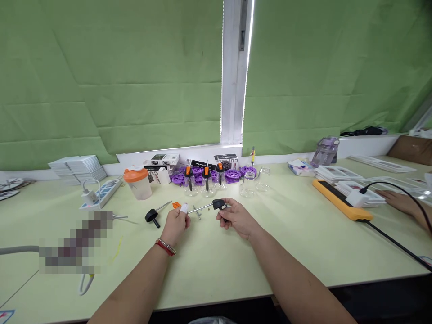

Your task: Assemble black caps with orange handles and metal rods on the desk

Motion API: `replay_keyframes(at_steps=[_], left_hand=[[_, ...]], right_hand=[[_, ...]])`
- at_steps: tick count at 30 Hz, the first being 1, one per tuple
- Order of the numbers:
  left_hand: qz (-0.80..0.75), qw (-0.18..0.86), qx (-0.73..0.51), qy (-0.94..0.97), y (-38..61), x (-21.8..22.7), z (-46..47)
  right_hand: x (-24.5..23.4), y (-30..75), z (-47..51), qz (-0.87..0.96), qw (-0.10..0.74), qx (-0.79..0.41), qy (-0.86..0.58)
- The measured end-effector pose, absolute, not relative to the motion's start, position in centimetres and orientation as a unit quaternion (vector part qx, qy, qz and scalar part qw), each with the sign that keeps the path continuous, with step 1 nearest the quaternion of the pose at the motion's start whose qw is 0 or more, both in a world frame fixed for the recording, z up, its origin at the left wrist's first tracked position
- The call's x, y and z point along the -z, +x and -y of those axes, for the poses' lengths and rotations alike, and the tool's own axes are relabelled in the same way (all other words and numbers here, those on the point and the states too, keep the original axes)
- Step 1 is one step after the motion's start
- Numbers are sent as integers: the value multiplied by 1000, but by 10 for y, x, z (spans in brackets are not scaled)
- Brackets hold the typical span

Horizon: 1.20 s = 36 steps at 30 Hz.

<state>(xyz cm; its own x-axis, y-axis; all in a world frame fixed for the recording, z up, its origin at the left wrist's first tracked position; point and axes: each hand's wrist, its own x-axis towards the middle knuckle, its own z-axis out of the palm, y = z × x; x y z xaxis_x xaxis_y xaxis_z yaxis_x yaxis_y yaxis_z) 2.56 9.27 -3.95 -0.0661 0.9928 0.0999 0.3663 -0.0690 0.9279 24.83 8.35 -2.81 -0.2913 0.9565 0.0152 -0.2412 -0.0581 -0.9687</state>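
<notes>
My right hand (pixel 236 219) is closed round a black rubber dropper bulb (pixel 218 204) with a thin glass tube (pixel 200 209) that sticks out to the left. My left hand (pixel 176 223) is closed in a pinch with a white-taped fingertip, next to a small orange collar (pixel 176 205) and the tube's tip. Whether it grips the collar I cannot make out. A second black-bulbed dropper (pixel 155 213) lies on the table to the left. Behind stand three small glass bottles (pixel 205 185) with orange-and-black droppers fitted and two bare glass bottles (pixel 254 182).
A cup with an orange lid (pixel 137 182), a white power strip (pixel 101 194), purple discs (pixel 232 174) and small boxes line the back. A yellow strip (pixel 340 200) with a black cable lies right, near stacked cards and another person's hand (pixel 403 202).
</notes>
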Motion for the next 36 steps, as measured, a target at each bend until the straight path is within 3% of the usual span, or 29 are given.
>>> replay_keyframes(at_steps=[4, 8, 10, 26, 32, 36], left_hand=[[-610, 258, -386, 642, 26, 36, -96], [-533, 108, -249, 801, 46, 28, -107], [-506, 91, -197, 835, 59, 28, -116], [-525, 124, -193, 820, 77, 41, -145], [-539, 141, -247, 793, 60, 29, -151], [-565, 207, -347, 719, 38, 11, -149]], right_hand=[[19, 255, -84, 479, 516, -607, -369], [14, 264, -89, 412, 581, -579, -397], [14, 268, -92, 392, 594, -576, -401], [16, 266, -94, 403, 595, -569, -399], [14, 266, -92, 405, 594, -570, -398], [16, 268, -93, 418, 589, -567, -396]])
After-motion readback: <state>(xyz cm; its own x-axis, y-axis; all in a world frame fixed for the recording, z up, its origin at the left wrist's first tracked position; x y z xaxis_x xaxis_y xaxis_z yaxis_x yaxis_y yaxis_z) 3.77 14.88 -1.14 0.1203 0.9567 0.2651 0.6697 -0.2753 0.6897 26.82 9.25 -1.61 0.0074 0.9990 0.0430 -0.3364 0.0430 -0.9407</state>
